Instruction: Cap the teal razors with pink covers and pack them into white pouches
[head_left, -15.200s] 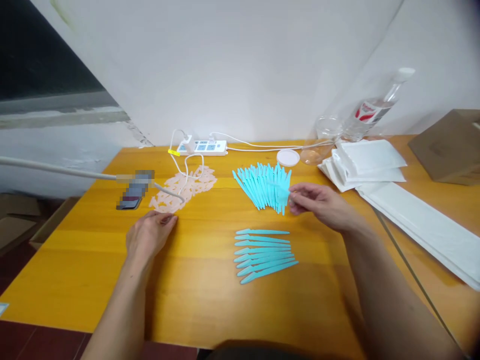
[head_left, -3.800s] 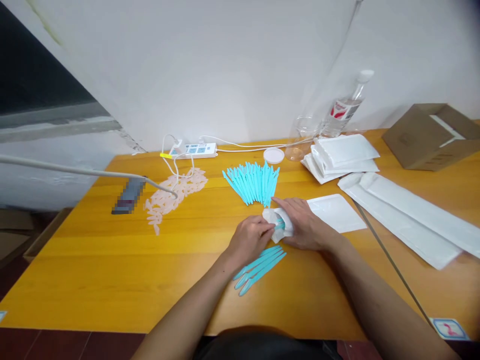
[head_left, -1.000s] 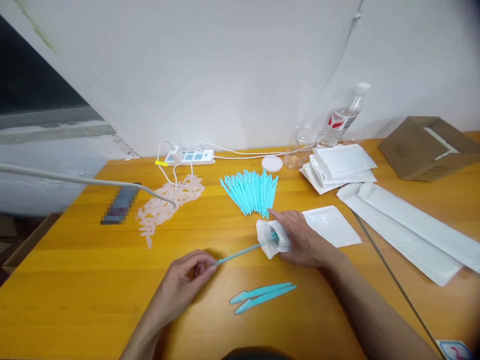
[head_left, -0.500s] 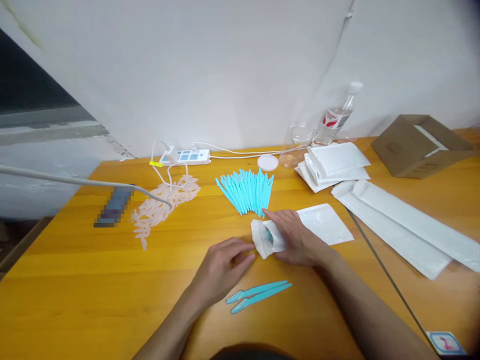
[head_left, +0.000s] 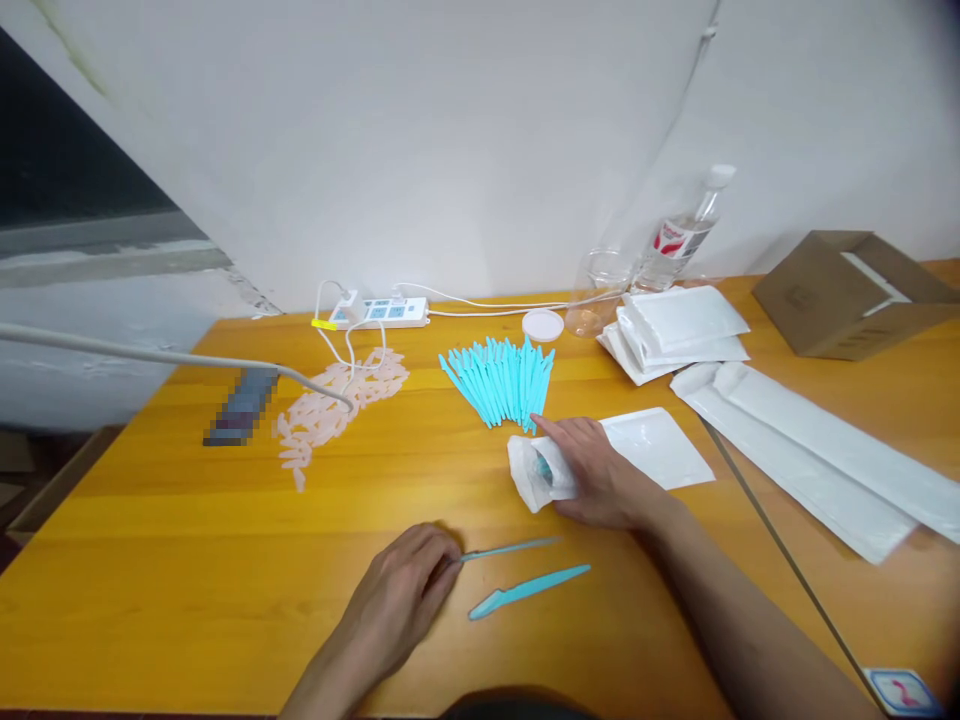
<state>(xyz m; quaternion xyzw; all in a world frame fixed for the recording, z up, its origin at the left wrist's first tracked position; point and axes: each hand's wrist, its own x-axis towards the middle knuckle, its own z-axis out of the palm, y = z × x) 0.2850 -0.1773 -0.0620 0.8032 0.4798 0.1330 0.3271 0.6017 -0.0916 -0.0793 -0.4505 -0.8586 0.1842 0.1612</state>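
Observation:
My left hand (head_left: 409, 580) pinches one turquoise eyebrow razor (head_left: 510, 549) by its blade end, its slim handle pointing right. A second eyebrow razor (head_left: 529, 592) lies flat on the table just below it. My right hand (head_left: 596, 470) is wrapped around a small white padded envelope (head_left: 527, 478). The envelope's mouth gapes toward the left, and something turquoise shows inside. Beyond that hand, a fanned pile of turquoise eyebrow razors (head_left: 499, 380) rests on the wood. Flat beside my right wrist is another white padded envelope (head_left: 664, 450).
Small pale pink pieces (head_left: 330, 405) lie scattered at left near a phone (head_left: 244, 405) and a power strip (head_left: 390, 312). White envelopes (head_left: 682, 325) are stacked by a bottle (head_left: 679, 240) and clear jar (head_left: 596, 295). Long white mailers (head_left: 817, 460) and a cardboard box (head_left: 832, 300) occupy the right.
My left hand has moved from the envelope's mouth down and left to the two loose razors and taken hold of one, raising it partly on edge. My right hand still grips the envelope.

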